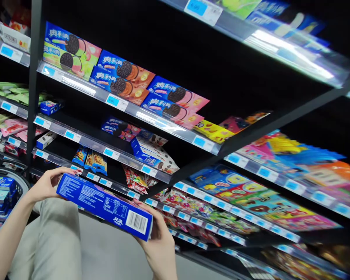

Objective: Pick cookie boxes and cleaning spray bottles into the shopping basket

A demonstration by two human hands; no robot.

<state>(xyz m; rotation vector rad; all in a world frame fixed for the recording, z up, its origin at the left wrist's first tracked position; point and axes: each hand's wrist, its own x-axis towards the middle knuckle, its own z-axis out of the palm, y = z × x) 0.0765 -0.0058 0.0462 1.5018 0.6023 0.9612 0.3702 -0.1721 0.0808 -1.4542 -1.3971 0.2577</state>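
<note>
Box (103,206) is held off the shelves, clear above the floor (105,252). It lies between the hands, not to one side. Left hand (46,184) grips one short end, right hand (161,237) the other; neither is nearer, both touch. Fingers are bent round the ends; some are behind the box, so I cannot tell their full placing.

Long axis runs hand to hand, right end lower in view, roughly parallel to the front edge of the upper shelf (100,94). Printed narrow side faces the person, barcode (136,221) at the right-hand end. From here the box sits below that edge; its gap to the lower shelves I cannot judge. Basket (25,186) stands beyond the left forearm, its rim apart from the box.
</note>
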